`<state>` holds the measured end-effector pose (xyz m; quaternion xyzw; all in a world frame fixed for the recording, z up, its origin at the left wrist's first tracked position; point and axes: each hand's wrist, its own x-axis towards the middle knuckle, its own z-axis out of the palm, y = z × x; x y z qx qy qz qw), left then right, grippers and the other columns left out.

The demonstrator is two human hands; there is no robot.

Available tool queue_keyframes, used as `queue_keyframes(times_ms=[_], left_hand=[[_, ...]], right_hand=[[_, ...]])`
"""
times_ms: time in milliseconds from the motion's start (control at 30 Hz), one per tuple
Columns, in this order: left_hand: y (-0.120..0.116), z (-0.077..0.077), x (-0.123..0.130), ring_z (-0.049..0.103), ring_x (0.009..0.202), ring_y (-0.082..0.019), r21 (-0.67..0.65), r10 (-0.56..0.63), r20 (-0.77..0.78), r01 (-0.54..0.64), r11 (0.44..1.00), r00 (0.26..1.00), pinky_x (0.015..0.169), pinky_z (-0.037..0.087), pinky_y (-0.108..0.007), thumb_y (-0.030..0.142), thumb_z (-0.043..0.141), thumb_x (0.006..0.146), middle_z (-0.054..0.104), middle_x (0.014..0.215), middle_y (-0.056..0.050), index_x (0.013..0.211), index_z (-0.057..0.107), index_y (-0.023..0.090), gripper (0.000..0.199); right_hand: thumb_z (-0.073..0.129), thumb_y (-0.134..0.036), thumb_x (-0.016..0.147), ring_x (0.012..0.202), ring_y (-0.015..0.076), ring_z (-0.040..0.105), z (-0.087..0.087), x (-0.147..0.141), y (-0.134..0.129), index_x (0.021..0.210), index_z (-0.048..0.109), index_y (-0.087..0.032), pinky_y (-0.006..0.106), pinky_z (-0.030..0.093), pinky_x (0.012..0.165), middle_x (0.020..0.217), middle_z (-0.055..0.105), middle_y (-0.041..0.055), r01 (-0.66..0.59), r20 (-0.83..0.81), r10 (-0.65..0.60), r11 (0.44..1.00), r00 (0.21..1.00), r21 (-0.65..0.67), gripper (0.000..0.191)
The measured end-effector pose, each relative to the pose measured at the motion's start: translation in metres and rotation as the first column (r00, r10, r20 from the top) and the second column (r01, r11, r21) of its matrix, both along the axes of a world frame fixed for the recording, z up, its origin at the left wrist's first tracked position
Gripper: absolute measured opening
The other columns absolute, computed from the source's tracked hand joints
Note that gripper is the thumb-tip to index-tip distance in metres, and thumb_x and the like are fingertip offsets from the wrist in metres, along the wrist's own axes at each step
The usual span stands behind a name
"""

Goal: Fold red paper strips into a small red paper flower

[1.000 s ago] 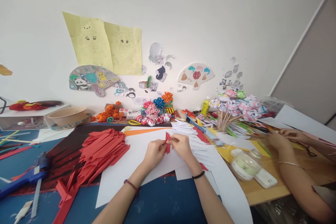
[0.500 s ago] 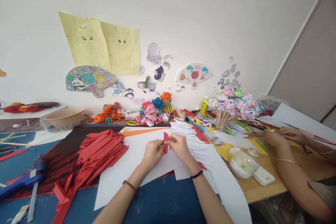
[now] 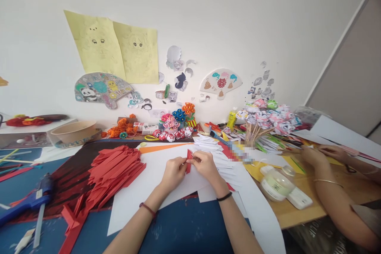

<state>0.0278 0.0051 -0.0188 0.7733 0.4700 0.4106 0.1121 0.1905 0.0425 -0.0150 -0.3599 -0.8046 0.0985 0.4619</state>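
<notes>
Between my two hands is a small folded piece of red paper, held upright over white sheets. My left hand pinches its left side with thumb and forefinger. From the other side, my right hand grips the same piece, fingers curled, hiding part of it. The fingertips of both hands nearly meet. To the left lies a heap of folded red paper strips. Under my wrists the white paper covers part of the blue table. Folded white paper strips are piled just right of my right hand.
A blue glue gun and a brush lie at left. At right, another person's hands work near a jar and a white case. Paper flowers on sticks and a bowl stand along the wall.
My hands stay in nearly the same place, both still on the red paper, whose visible upper part shifts slightly. The whole view has moved a little.
</notes>
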Motion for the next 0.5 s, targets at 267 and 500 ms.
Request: queue_keyframes(times_ms=[267, 500], left_hand=[[-0.0013, 0.0014, -0.0014, 0.05, 0.058, -0.011, 0.009, -0.027, -0.005, 0.027, 1.0, 1.0, 0.061, 0.034, -0.022, 0.013, 0.044, 0.084, 0.057, 0.061, 0.0, 0.063, 0.057, 0.017, 0.026], [-0.0022, 0.001, -0.0007, 0.05, 0.059, -0.011, 0.033, -0.042, -0.005, 0.042, 0.999, 0.999, 0.061, 0.035, -0.021, 0.014, 0.043, 0.087, 0.057, 0.064, -0.001, 0.067, 0.059, 0.017, 0.026]], right_hand=[[0.057, -0.039, 0.09, 0.054, 0.0124, 0.042, 0.0023, 0.0005, -0.0039, 0.057, 0.05, -0.019, 0.025, 0.032, 0.055, 0.057, 0.051, -0.0012, 0.019, 0.038, -0.019, 1.0, 0.999, 0.018, 0.038], [0.057, -0.038, 0.09, 0.054, 0.0126, 0.047, 0.0032, -0.0006, -0.0054, 0.062, 0.055, -0.019, 0.024, 0.034, 0.056, 0.057, 0.054, -0.0014, 0.029, -0.003, -0.029, 1.0, 1.0, 0.008, 0.033]])
